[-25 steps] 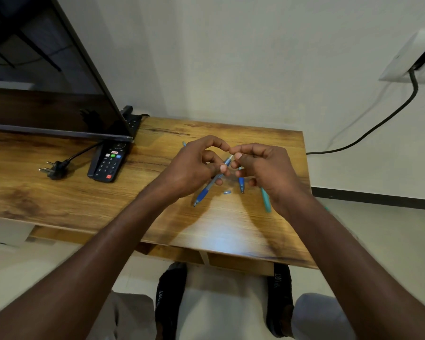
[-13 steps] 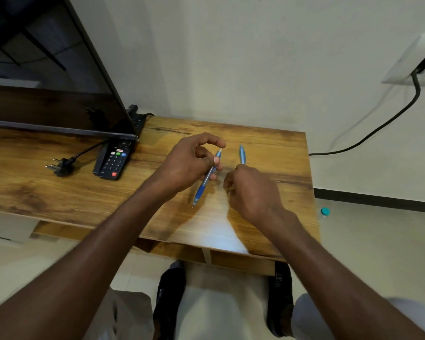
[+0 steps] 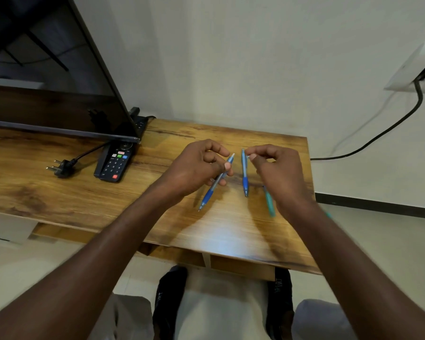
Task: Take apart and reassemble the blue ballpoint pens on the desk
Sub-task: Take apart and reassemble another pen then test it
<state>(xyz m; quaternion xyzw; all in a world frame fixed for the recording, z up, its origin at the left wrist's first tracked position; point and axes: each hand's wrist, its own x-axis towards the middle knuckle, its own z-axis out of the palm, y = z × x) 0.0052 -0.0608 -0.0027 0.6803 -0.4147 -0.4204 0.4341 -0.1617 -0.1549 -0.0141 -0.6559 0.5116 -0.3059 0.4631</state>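
Pale walls meet a wooden desk (image 3: 88,192) that runs across the view, with a dark television screen (image 3: 47,77) standing on its left part. A remote control (image 3: 115,161) lies just in front of the screen's corner, and a loose black plug (image 3: 60,167) rests to its left. On the right wall a black cable (image 3: 388,126) hangs from a white socket (image 3: 414,67).

Over the right part of the desk, the left hand (image 3: 196,168) holds a blue pen (image 3: 216,182) between its thumb and curled fingers, the pen slanting with its tip low and toward the person and its clear end up by the fingertips. A second blue pen (image 3: 244,173) lies on the wood just right of it, between the two hands, pointing toward the person. The right hand (image 3: 277,173) hovers beside that second pen, thumb and forefinger pinched together at the pen's far end; something small and pale seems to sit in the pinch, but it is too small to make out. A teal pen (image 3: 269,202) lies partly under the right wrist.

Half a second ago the right hand was low, knuckles up, on the desk nearer the person; it has since lifted and moved up to the far end of the second pen. The left hand keeps the same grip on its pen, and the teal pen, hidden then, now shows.
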